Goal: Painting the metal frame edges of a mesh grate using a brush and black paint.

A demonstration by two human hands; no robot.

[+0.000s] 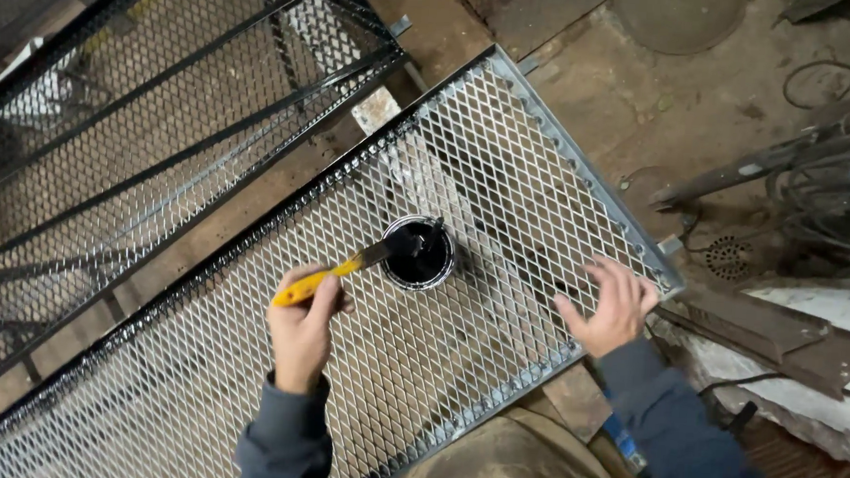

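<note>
A long grey metal mesh panel lies slantwise across the view, its far edge painted black. A small round can of black paint stands on the mesh near the middle. My left hand is shut on a yellow-handled paintbrush, whose bristle end dips into the can. My right hand rests flat on the mesh near the panel's right corner, fingers spread, holding nothing.
A second, black-painted mesh panel lies at the upper left. Rusty metal bars and coiled cables lie on the dirty floor at right, beside a round floor drain.
</note>
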